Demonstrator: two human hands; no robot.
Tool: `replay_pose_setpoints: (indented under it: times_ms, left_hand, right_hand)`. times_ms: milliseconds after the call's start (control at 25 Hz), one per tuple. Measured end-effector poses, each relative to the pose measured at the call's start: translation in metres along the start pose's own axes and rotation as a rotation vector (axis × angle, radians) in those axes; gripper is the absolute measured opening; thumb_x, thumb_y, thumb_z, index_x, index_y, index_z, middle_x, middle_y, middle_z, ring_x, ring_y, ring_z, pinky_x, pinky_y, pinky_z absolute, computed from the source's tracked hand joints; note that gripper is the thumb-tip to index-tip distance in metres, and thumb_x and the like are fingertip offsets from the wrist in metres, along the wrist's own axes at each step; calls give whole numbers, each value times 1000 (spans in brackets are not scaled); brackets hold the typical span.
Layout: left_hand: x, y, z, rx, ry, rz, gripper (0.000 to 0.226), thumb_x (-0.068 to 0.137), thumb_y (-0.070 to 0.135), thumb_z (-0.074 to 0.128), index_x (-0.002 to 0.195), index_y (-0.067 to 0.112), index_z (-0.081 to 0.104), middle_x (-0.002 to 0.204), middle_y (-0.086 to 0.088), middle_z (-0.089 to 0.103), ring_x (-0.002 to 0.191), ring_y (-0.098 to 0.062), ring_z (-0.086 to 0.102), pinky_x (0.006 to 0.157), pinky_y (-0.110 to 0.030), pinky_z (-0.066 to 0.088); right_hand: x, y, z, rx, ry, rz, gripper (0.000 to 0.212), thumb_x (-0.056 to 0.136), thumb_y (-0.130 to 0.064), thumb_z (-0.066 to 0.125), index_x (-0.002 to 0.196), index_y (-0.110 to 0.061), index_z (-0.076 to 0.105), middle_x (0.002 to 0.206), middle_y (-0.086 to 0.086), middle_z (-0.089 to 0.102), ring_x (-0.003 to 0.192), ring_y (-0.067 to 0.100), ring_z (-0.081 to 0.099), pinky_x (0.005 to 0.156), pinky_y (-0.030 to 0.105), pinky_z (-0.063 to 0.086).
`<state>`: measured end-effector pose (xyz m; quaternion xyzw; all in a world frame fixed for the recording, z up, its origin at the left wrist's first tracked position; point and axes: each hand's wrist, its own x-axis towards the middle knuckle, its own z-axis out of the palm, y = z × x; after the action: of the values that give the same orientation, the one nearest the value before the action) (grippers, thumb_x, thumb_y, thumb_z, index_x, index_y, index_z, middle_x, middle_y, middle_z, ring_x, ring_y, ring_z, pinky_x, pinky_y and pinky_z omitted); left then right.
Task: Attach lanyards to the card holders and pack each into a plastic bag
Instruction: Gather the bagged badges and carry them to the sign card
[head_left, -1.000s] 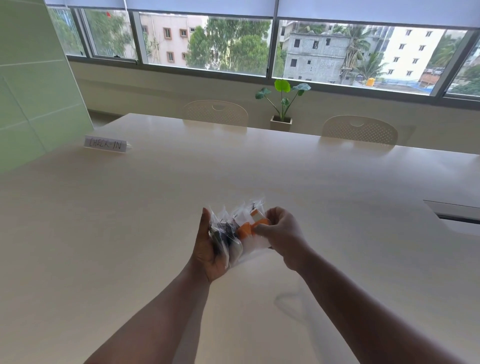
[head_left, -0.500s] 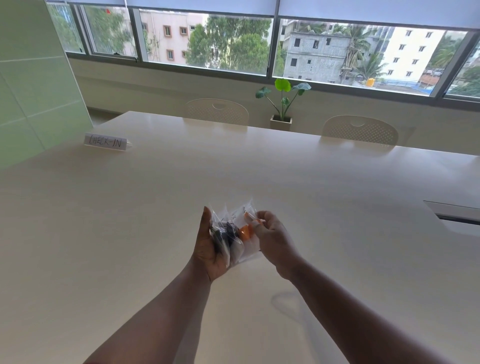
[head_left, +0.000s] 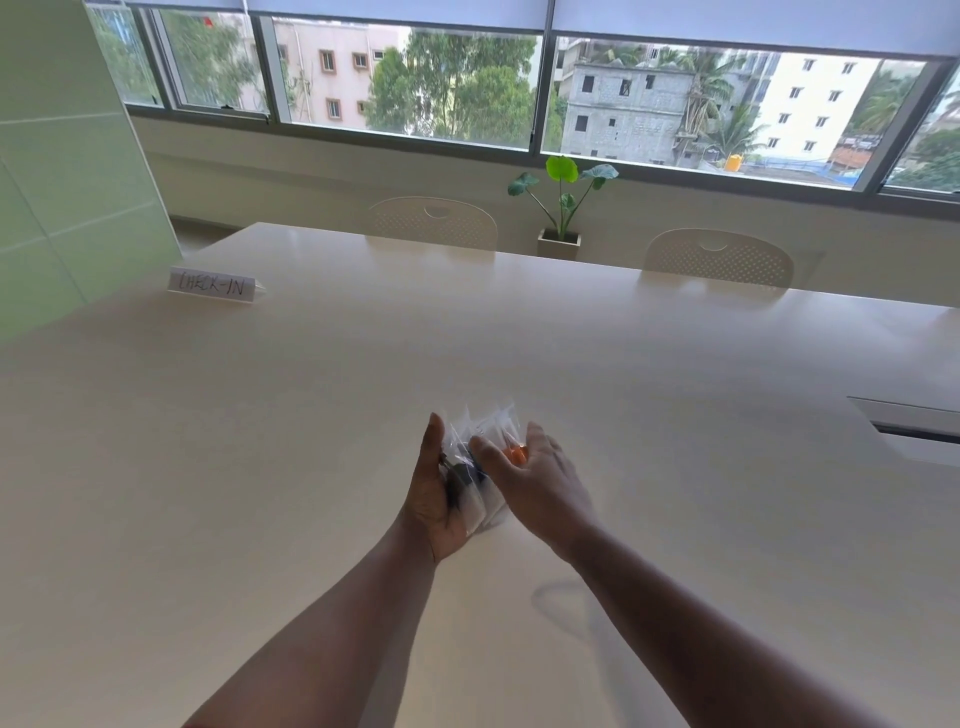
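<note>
A small bunch of clear plastic bags (head_left: 480, 470) is held up over the near middle of the big pale table (head_left: 260, 441). The bags are shiny and crinkly. Inside them are dark things and one orange thing (head_left: 515, 454), too blurry to name. The left hand (head_left: 434, 493) holds the bunch from the left, with its thumb straight up. The right hand (head_left: 537, 483) is on the right side with fingers spread; its thumb touches the bags. A "CHECK-IN" sign (head_left: 212, 284) stands far left.

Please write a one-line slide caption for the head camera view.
Left hand holds a bundle of clear plastic bags above the table; right hand closes on the orange-filled one.
</note>
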<state>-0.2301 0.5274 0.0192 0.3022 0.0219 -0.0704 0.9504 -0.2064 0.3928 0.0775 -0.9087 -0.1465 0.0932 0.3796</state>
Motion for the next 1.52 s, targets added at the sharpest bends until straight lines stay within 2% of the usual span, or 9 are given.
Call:
replay_pose_setpoints:
  times_ms: [160, 360, 440, 560, 720, 880, 1240, 1360, 1520]
  left_hand:
    - [2, -4, 4, 117, 45, 34, 97, 85, 80, 55, 147, 6, 50, 153, -29, 43, 141, -44, 44, 117, -65, 31]
    - [-4, 4, 20, 298, 149, 46, 100, 76, 80, 64, 136, 1, 60, 139, -33, 55, 129, -49, 55, 107, -62, 45]
    - [-6, 10, 26, 427, 201, 43, 97, 79, 77, 65, 128, -6, 62, 129, -35, 61, 119, -48, 62, 100, -63, 51]
    - [-10, 20, 37, 565, 224, 33, 78, 82, 69, 70, 111, -3, 70, 110, -30, 68, 97, -41, 68, 89, -60, 56]
    - [-17, 24, 49, 579, 175, -46, 47, 85, 45, 79, 112, 7, 71, 107, -22, 68, 94, -35, 68, 83, -51, 57]
    - [-30, 21, 53, 558, 102, -49, 29, 81, 15, 69, 108, 8, 76, 101, -15, 73, 87, -26, 72, 77, -39, 59]
    - [-70, 17, 61, 615, 162, 75, 36, 76, -7, 65, 107, 8, 76, 104, -22, 72, 91, -33, 74, 82, -44, 61]
    - [-84, 22, 59, 630, 241, 104, 48, 74, -7, 69, 119, 8, 64, 108, -21, 71, 97, -37, 73, 82, -48, 61]
    - [-99, 33, 49, 668, 359, 118, 69, 73, 1, 70, 137, 10, 47, 124, -27, 65, 109, -40, 69, 99, -61, 50]
  right_hand:
    - [0, -12, -1, 50, -39, 38, 112, 46, -100, 59, 130, -27, 51, 124, -6, 61, 115, 17, 60, 95, 44, 54]
    - [0, -1, -10, 426, -155, 80, 69, 53, -52, 93, 111, -28, 64, 100, -4, 76, 88, 14, 75, 73, 32, 62]
    - [-1, 6, -14, 534, -187, 115, 56, 60, -38, 91, 108, -26, 67, 94, -2, 79, 83, 15, 76, 67, 30, 59]
    - [-6, 16, -11, 705, -206, 188, 40, 71, -25, 81, 108, -25, 65, 92, 0, 78, 83, 18, 74, 74, 38, 58]
    - [-13, 28, -13, 932, -299, 160, 35, 83, -20, 73, 115, -16, 61, 91, 3, 74, 78, 17, 70, 69, 33, 57]
    - [-18, 30, -20, 1077, -301, 136, 42, 74, -22, 72, 112, -11, 60, 86, 7, 68, 71, 16, 64, 64, 29, 52]
    - [-30, 33, -13, 1024, -400, 6, 51, 68, -17, 72, 118, -16, 61, 95, 5, 74, 82, 20, 72, 66, 32, 55]
    - [-34, 17, -2, 987, -410, -60, 52, 70, -15, 67, 121, -12, 61, 95, 10, 76, 87, 22, 75, 62, 31, 57]
    - [-36, -9, 18, 952, -419, -165, 41, 77, -9, 53, 116, 0, 65, 98, 26, 69, 89, 38, 71, 67, 39, 57]
